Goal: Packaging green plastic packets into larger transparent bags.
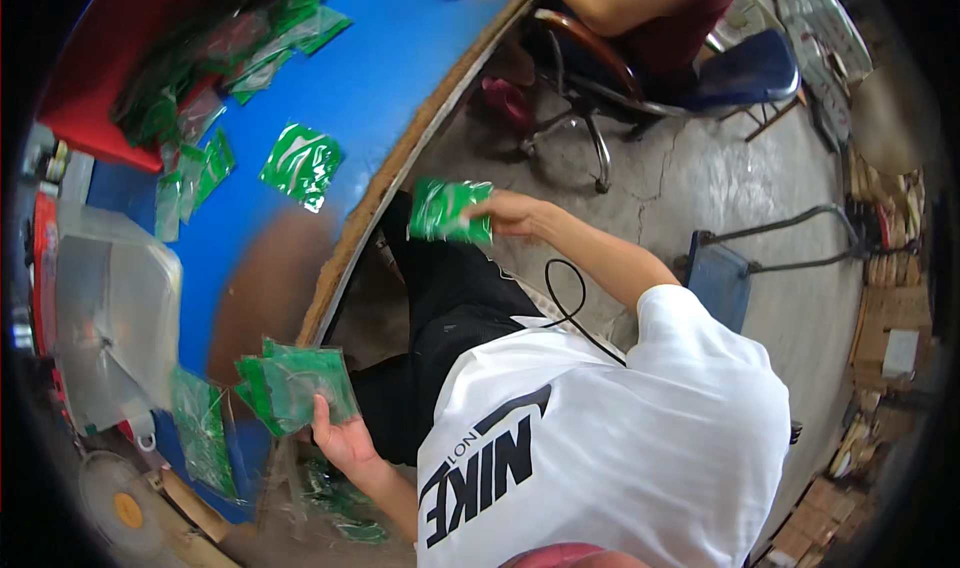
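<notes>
My left hand [345,440] is closed on several flat green-and-clear plastic packets [300,383], fanned out beside the table's edge. The thumb presses on top of them. Above my dark trousers, just off the table, my right hand [510,213] pinches a single shiny green packet [438,211] by its right side. Another green packet [302,166] lies flat on the blue tabletop [385,78], between my two hands and the far pile. What is inside the packets is too unclear to tell.
A red bin [85,98] spills green packets at the far left. Nearer stands a cloudy clear plastic box [115,308], with more packets [205,433] by it. A co-worker [640,8] sits beyond, near a blue chair [745,68]. A blue trolley [718,283] stands on the right.
</notes>
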Motion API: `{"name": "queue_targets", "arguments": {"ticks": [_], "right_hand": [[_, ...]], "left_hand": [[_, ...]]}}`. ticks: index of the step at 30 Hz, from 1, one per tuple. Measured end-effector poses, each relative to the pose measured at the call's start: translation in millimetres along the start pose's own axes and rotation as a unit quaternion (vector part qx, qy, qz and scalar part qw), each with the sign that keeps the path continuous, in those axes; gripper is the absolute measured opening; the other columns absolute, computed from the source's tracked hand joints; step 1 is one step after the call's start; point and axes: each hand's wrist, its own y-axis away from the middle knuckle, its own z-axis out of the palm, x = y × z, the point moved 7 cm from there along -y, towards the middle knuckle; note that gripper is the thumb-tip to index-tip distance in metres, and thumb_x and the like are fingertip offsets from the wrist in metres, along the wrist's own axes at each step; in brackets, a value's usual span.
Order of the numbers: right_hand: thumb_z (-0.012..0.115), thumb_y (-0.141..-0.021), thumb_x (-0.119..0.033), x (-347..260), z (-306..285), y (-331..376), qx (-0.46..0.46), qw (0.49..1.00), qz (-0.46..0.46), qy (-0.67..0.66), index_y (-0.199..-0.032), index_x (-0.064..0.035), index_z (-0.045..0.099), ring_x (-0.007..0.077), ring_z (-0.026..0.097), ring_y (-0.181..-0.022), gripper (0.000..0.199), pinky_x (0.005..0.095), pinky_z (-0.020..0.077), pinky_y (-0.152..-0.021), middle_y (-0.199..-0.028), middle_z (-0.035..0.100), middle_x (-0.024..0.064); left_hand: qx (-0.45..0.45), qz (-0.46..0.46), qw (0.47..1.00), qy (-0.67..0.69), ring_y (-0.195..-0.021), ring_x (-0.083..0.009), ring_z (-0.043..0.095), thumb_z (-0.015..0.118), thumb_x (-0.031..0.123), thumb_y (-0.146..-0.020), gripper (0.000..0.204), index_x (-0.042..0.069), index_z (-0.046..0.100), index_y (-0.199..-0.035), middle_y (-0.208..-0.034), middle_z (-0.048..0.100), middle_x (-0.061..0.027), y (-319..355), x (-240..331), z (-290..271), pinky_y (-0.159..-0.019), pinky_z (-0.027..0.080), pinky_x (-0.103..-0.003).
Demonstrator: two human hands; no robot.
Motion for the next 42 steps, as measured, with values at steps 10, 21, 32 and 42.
{"name": "queue_targets", "arguments": {"ticks": [10, 21, 32, 42], "right_hand": [[0.057, -0.096, -0.014, -29.4, -48.6, -92.7, 0.138, 0.971, -0.111, 0.159, -0.119, 0.0012, 0.061, 0.0225, 0.068, -0.097, 0.028, 0.0374, 0.0563, -0.080, -0.106, 0.069, 0.0100], [0.072, -0.089, -0.039, -135.5, 264.2, -40.1, -0.151, 0.622, -0.383, 0.666, -0.126, 0.0004, 0.061, 0.0307, 0.059, -0.119, 0.055, 0.0419, 0.0460, -0.102, -0.125, 0.063, 0.0204], [0.071, -0.073, -0.006, -81.4, 314.5, 29.5, -0.316, 0.530, -0.327, 0.716, -0.120, -0.0028, 0.061, 0.0381, 0.067, -0.095, 0.049, 0.0453, 0.0542, -0.079, -0.105, 0.069, 0.0187], [0.049, -0.098, -0.056, -143.8, 392.1, -182.2, -0.051, 0.646, -0.305, 0.698, -0.137, 0.0016, 0.051, 0.0398, 0.054, -0.125, 0.070, 0.0458, 0.0418, -0.107, -0.130, 0.058, 0.0289]], "left_hand": [[-0.006, -0.056, 0.997, 0.050, -0.121, -0.0313, 0.058, 0.060, -0.001, -0.094, 0.039, -0.001, 0.054, -0.132, -0.130, 0.061, -0.0160, -6.2, -4.4, 24.4, -0.104, 0.050, -0.046], [0.066, 0.117, 0.982, -0.129, -0.118, -0.0232, 0.057, 0.070, -0.003, -0.086, 0.053, 0.003, 0.051, -0.136, -0.130, 0.059, -0.0084, 16.3, -1.8, 26.3, -0.104, 0.045, -0.040], [-0.161, 0.368, 0.642, -0.653, -0.142, -0.0452, 0.036, 0.079, 0.011, -0.074, 0.030, 0.005, 0.074, -0.103, -0.154, 0.039, -0.0226, 33.3, 42.1, 132.7, -0.115, 0.031, -0.049], [-0.053, 0.320, 0.815, -0.480, -0.090, -0.0237, 0.067, 0.078, 0.008, -0.080, 0.034, 0.000, 0.066, -0.111, -0.102, 0.071, -0.0125, -16.2, 82.0, 82.4, -0.084, 0.051, -0.033]]}}
